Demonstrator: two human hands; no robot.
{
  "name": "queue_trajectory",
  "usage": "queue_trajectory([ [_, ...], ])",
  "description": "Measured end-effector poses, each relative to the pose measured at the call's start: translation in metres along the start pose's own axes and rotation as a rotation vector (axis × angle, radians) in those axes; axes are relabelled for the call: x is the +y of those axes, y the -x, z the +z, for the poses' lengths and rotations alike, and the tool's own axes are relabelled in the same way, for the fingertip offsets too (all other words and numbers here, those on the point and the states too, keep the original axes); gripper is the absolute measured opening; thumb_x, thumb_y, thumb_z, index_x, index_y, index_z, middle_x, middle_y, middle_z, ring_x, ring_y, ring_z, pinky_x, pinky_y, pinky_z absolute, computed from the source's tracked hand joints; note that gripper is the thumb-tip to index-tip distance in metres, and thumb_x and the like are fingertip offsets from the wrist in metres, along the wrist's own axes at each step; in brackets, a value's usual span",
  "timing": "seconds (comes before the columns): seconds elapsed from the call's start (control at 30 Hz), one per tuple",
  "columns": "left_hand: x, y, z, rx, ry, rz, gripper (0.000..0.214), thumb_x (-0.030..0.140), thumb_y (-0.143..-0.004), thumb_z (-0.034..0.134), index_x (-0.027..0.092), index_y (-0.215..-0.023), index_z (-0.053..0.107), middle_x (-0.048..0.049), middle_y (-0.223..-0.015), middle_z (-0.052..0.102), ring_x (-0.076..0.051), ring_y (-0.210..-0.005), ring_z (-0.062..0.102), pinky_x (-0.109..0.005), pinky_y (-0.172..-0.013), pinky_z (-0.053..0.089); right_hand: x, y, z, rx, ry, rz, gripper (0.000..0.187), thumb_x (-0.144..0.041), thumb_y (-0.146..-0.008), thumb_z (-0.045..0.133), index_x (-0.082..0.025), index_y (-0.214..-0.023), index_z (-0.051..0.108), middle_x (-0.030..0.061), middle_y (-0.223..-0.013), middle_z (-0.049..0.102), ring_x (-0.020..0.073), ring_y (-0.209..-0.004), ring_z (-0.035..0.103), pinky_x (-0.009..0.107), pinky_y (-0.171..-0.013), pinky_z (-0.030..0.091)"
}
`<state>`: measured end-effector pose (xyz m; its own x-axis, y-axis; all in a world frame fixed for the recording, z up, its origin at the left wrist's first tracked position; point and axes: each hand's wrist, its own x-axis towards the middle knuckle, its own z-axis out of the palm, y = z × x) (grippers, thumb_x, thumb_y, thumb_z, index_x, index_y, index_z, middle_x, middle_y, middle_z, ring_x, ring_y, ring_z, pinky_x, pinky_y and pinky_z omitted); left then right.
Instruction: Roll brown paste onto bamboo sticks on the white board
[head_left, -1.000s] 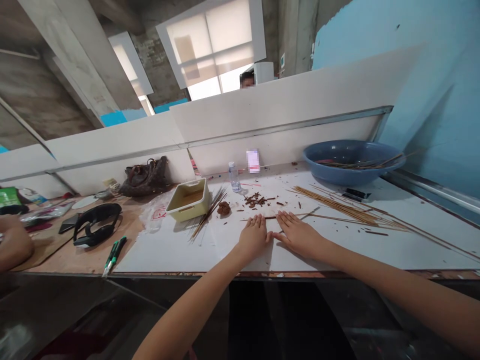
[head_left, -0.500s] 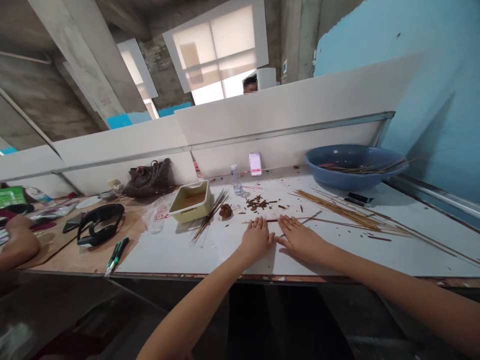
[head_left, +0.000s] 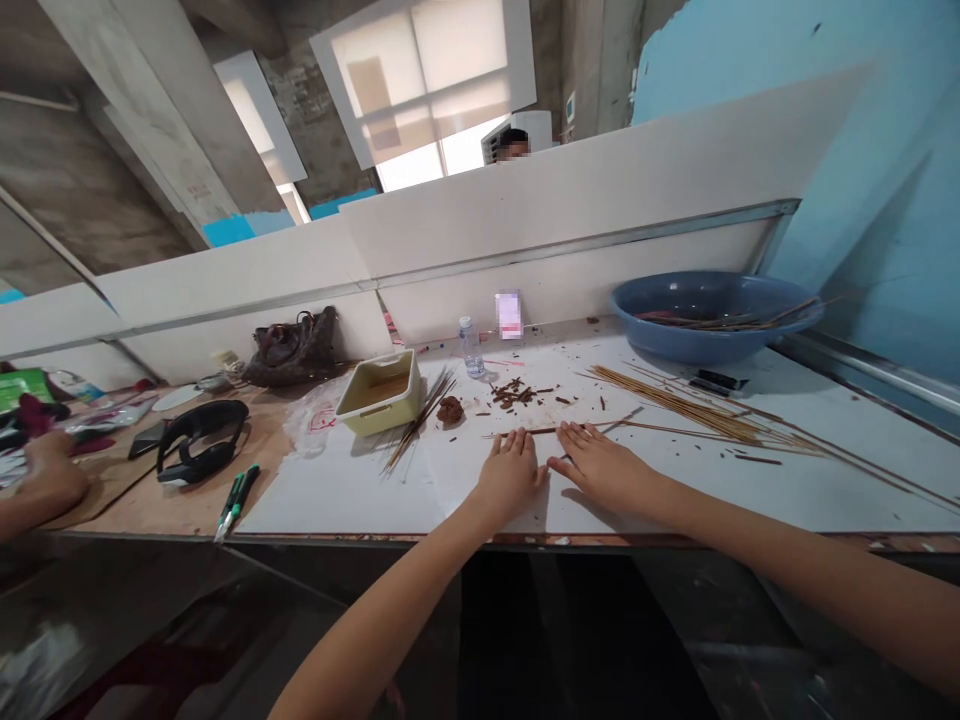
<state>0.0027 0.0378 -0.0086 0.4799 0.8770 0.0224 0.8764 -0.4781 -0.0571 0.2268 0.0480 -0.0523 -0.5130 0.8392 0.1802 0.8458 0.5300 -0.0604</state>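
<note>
My left hand and my right hand lie flat, side by side, on the white work surface. Under the fingertips of both runs a thin stick with a dark brown coating, its bare tan part reaching out to the right. Neither hand wraps round it. A grey flat strip lies by my right hand, partly hidden. Just beyond my fingers are scattered brown pieces of a clay-like material, and a larger brown lump rests to their left.
Bundles of thin sticks lie right and left. Behind stand a yellow-green tub, a bottle, a propped phone and a blue basin. Leftward are green-handled cutters, a black headset and another person's hand.
The camera view has tilted slightly, so the table sits a little higher. Both my hands stay flat on the stick with hardly any shift. The other person's hand has moved slightly.
</note>
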Motion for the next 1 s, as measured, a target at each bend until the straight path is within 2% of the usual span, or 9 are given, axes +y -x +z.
queue_trajectory([
  [0.07, 0.004, -0.014, -0.009, -0.005, 0.031, -0.022, 0.071, 0.034, -0.112, 0.036, -0.001, -0.173, 0.034, -0.0234, -0.182, 0.034, -0.031, -0.172, 0.031, -0.048, -0.142, 0.02, 0.0, -0.014, -0.012, -0.011, -0.018, 0.035, 0.089, -0.066, -0.115, 0.02, -0.001, -0.172, 0.042, 0.0296, -0.175, 0.042, 0.0392, -0.166, 0.04, 0.061, -0.137, 0.031],
  [0.17, 0.01, -0.043, -0.02, -0.037, 0.099, -0.008, 0.077, 0.034, -0.109, 0.041, 0.003, -0.177, 0.025, -0.0189, -0.186, 0.026, -0.03, -0.174, 0.022, -0.047, -0.143, 0.018, -0.002, -0.042, -0.029, -0.014, -0.058, 0.023, 0.085, -0.061, -0.116, 0.021, -0.001, -0.175, 0.034, 0.0273, -0.179, 0.036, 0.037, -0.17, 0.033, 0.061, -0.139, 0.026],
  [0.27, 0.014, -0.056, -0.014, -0.081, 0.119, -0.014, 0.08, 0.037, -0.108, 0.042, 0.006, -0.179, 0.021, -0.0181, -0.187, 0.021, -0.031, -0.175, 0.019, -0.051, -0.143, 0.017, -0.005, -0.051, -0.033, -0.081, -0.103, 0.02, 0.083, -0.059, -0.116, 0.021, -0.004, -0.177, 0.03, 0.0243, -0.18, 0.034, 0.0367, -0.171, 0.028, 0.061, -0.14, 0.022],
  [0.4, 0.019, -0.037, 0.012, -0.075, 0.071, 0.005, 0.08, 0.04, -0.11, 0.037, 0.003, -0.179, 0.019, -0.0204, -0.187, 0.018, -0.034, -0.176, 0.014, -0.053, -0.143, 0.015, -0.012, -0.021, -0.02, -0.097, -0.163, 0.011, 0.092, -0.069, -0.114, 0.016, -0.004, -0.178, 0.026, 0.0236, -0.183, 0.027, 0.0367, -0.173, 0.023, 0.06, -0.141, 0.02],
  [0.5, 0.017, -0.022, 0.021, -0.073, 0.068, 0.057, 0.077, 0.042, -0.112, 0.028, 0.003, -0.178, 0.022, -0.0207, -0.187, 0.019, -0.034, -0.176, 0.014, -0.053, -0.143, 0.016, -0.015, -0.001, -0.011, -0.108, -0.195, 0.007, 0.096, -0.075, -0.112, 0.019, -0.006, -0.178, 0.028, 0.0225, -0.184, 0.025, 0.037, -0.172, 0.023, 0.058, -0.141, 0.021],
  [0.63, 0.012, -0.037, 0.006, -0.164, 0.086, 0.041, 0.085, 0.044, -0.108, 0.035, 0.0, -0.178, 0.016, -0.0208, -0.188, 0.009, -0.034, -0.176, 0.007, -0.051, -0.144, 0.013, -0.008, -0.024, -0.016, -0.138, -0.184, 0.061, 0.099, -0.075, -0.111, 0.014, -0.003, -0.177, 0.03, 0.0236, -0.183, 0.027, 0.0372, -0.173, 0.022, 0.059, -0.142, 0.019],
  [0.77, 0.008, -0.059, -0.007, -0.164, 0.125, -0.004, 0.09, 0.043, -0.104, 0.039, 0.002, -0.179, 0.009, -0.019, -0.188, 0.004, -0.032, -0.176, 0.001, -0.051, -0.144, 0.012, 0.003, -0.057, -0.026, -0.14, -0.158, 0.073, 0.095, -0.07, -0.112, 0.014, -0.001, -0.174, 0.036, 0.0248, -0.18, 0.036, 0.0382, -0.171, 0.028, 0.059, -0.142, 0.018],
  [0.83, 0.006, -0.054, -0.004, -0.145, 0.135, 0.009, 0.089, 0.042, -0.104, 0.038, 0.004, -0.18, 0.01, -0.0188, -0.188, 0.01, -0.033, -0.176, 0.005, -0.053, -0.143, 0.015, 0.006, -0.054, -0.024, -0.144, -0.154, 0.053, 0.093, -0.068, -0.113, 0.016, -0.002, -0.174, 0.038, 0.0249, -0.179, 0.038, 0.0378, -0.171, 0.03, 0.058, -0.141, 0.02],
  [1.0, 0.006, -0.029, 0.018, -0.1, 0.084, 0.09, 0.085, 0.041, -0.106, 0.039, 0.007, -0.18, 0.015, -0.0189, -0.187, 0.018, -0.034, -0.176, 0.014, -0.055, -0.142, 0.02, 0.008, -0.019, -0.001, -0.068, -0.116, -0.025, 0.09, -0.072, -0.113, 0.025, -0.009, -0.177, 0.035, 0.0234, -0.18, 0.037, 0.0401, -0.169, 0.034, 0.062, -0.138, 0.029],
])
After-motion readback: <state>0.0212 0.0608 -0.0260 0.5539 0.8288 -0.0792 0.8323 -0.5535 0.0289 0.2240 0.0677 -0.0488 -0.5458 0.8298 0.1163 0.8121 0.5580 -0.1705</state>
